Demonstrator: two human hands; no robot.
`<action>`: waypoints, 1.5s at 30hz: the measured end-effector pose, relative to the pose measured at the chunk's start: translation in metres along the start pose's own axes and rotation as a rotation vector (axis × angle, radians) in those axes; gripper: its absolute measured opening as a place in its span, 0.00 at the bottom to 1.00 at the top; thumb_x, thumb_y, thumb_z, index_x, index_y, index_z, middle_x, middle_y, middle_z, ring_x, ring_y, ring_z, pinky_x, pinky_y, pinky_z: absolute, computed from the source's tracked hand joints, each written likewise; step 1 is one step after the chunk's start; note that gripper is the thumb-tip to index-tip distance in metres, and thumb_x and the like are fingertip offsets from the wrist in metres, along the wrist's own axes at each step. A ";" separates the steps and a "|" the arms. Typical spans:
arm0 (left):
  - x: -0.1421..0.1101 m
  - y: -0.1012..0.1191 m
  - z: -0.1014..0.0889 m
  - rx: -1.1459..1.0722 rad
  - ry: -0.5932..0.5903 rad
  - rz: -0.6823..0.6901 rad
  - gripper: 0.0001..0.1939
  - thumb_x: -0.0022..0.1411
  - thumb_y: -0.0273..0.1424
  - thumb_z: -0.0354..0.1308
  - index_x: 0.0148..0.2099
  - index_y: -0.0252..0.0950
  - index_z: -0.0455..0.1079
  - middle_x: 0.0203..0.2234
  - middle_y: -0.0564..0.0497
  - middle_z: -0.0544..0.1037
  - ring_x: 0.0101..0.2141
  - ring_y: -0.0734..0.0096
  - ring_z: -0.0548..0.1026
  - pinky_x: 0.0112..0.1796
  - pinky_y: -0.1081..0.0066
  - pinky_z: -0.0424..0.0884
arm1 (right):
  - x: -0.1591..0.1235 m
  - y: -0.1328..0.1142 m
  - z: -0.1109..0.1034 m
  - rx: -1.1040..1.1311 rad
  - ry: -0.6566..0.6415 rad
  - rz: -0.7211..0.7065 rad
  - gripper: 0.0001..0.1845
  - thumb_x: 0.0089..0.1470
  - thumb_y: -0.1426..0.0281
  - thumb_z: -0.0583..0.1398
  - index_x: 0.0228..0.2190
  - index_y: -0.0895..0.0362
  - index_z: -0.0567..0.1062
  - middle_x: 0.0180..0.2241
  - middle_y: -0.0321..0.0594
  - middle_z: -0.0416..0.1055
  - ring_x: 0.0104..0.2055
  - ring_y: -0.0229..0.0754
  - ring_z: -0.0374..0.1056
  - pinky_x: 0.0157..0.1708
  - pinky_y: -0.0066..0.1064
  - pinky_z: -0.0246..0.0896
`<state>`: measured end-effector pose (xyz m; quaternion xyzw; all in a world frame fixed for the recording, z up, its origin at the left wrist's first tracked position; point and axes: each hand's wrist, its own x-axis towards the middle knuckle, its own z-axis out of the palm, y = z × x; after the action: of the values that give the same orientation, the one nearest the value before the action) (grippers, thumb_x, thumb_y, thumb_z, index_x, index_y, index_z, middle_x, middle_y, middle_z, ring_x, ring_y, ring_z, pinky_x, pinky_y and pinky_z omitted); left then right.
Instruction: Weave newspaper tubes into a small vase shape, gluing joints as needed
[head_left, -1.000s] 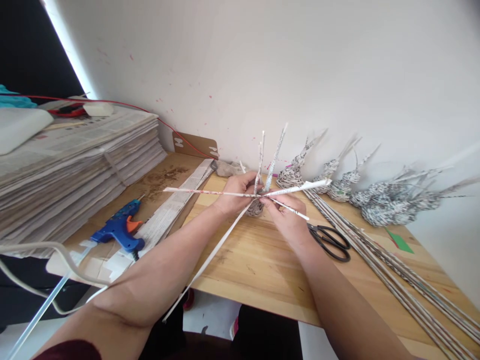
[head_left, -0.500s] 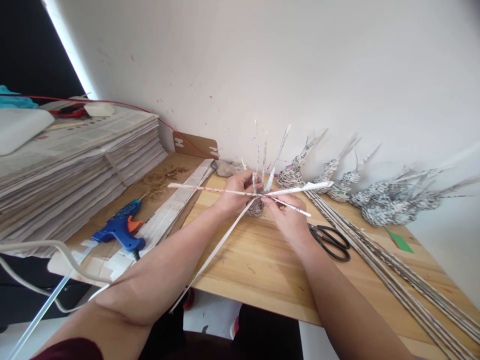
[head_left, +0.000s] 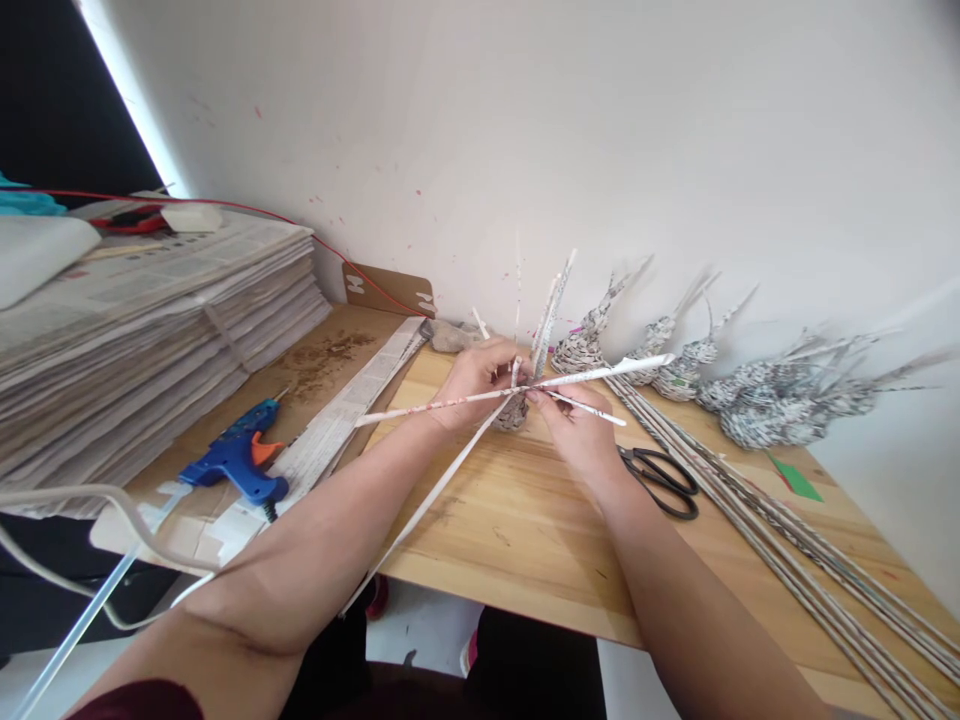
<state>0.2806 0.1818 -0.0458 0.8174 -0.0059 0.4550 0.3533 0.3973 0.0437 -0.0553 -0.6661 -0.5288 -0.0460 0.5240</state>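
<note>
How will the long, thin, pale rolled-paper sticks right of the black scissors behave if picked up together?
The sticks will probably feel light for their length, since they look like thin rolled paper. They seem fairly stiff, as they lie nearly straight. They may roll or slide apart, being slim and rounded with no tie visible.

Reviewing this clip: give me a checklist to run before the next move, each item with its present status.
1. Left hand on the woven paper piece: ok, fingers around it.
2. Right hand at the crossing of the paper strips: ok, pinching there.
3. Long strip wholly over the wooden tabletop: not ok, it runs past the near edge in this view.
4. Scissors shut: cannot tell, blades out of sight.
5. Glue gun apart from both hands: ok, lying off to the left.
6. Loose paper rods at hand: ok, lying on the right.
</note>
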 end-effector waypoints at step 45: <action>0.002 -0.002 -0.009 -0.424 -0.220 -0.434 0.14 0.53 0.35 0.67 0.37 0.33 0.69 0.27 0.51 0.76 0.26 0.76 0.73 0.28 0.75 0.71 | 0.004 0.002 -0.004 0.050 -0.056 0.102 0.13 0.55 0.60 0.63 0.26 0.56 0.76 0.25 0.38 0.73 0.26 0.39 0.66 0.25 0.30 0.58</action>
<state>0.2762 0.1895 -0.0424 0.7520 0.0357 0.2669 0.6016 0.4025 0.0436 -0.0523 -0.6800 -0.5096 0.0128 0.5269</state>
